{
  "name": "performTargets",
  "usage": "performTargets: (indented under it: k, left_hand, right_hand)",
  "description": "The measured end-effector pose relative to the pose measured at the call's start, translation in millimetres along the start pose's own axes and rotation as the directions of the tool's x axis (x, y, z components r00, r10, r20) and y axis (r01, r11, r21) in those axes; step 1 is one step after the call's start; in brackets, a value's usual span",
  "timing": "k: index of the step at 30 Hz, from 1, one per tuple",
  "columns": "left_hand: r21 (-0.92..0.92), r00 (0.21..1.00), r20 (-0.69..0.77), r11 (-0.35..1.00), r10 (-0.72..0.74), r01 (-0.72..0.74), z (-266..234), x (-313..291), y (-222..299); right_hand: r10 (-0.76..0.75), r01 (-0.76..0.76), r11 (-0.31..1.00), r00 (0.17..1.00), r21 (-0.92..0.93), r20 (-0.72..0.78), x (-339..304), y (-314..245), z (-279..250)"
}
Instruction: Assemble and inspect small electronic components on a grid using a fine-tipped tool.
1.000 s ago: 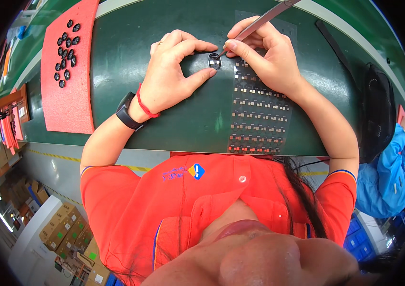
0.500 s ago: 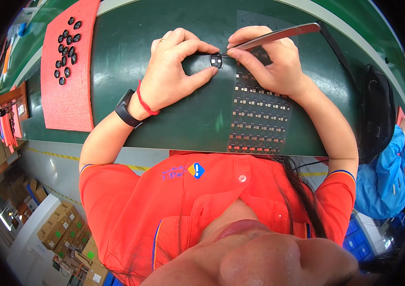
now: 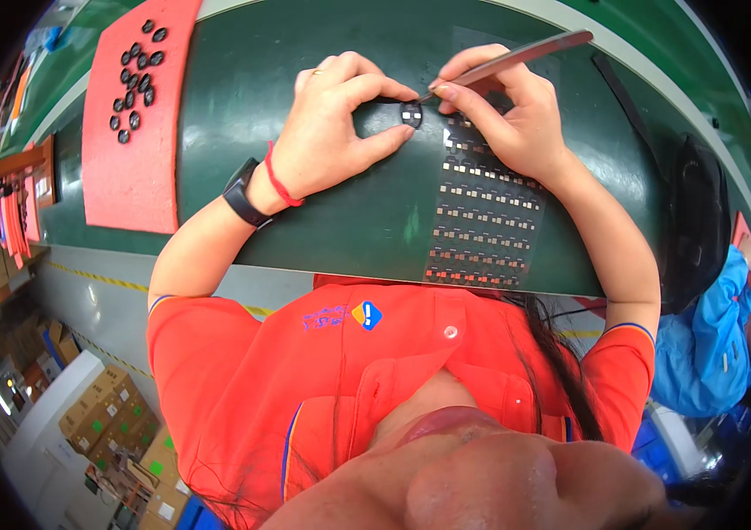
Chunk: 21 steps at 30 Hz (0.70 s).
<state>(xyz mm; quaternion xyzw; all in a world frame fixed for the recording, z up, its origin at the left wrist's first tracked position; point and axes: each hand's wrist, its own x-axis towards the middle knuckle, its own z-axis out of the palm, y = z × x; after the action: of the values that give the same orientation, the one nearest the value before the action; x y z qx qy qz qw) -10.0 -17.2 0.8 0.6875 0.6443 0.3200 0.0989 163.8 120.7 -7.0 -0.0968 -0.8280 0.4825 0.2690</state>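
Between the thumb and forefinger of my left hand (image 3: 337,124) is a small round black part (image 3: 411,116) with two pale squares on its face. My right hand (image 3: 508,115) grips a pair of tweezers (image 3: 517,58), whose tip meets the upper edge of that part. Whether the tip holds anything is too small to tell. Under and below my right hand lies a clear sheet (image 3: 484,201) with rows of small pale and dark squares, its lowest rows tinted red.
On the left, several black round parts (image 3: 131,79) lie on a pink foam sheet (image 3: 132,190). A black bag-like object (image 3: 699,212) sits at the right end of the green table (image 3: 340,234). Beyond it is a person's blue sleeve (image 3: 711,340). Stacked cartons (image 3: 110,415) stand on the floor, lower left.
Both hands and the round part appear slightly farther right in the picture. The foam sheet has shifted that way too, as the view turned a little. Both grips stay the same.
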Motion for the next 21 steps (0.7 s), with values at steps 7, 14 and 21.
performTargets:
  k: [7,14,21]
  left_hand:
    - [-0.047,0.995,-0.086,0.998,-0.046,0.042,-25,-7,-3]
    - [0.429,0.86,-0.488,0.816,-0.151,0.387,-106,-71,-67]
    - [0.505,0.806,-0.551,0.683,-0.216,0.528,-119,-109,-100]
  right_hand:
    - [0.247,-0.196,0.886,0.967,0.42,-0.069,-3,-1,-6]
    - [0.256,-0.202,0.875,0.965,0.44,-0.066,-2,-2,-8]
    - [0.27,-0.22,0.879,0.961,0.423,-0.062,2,-8,-17]
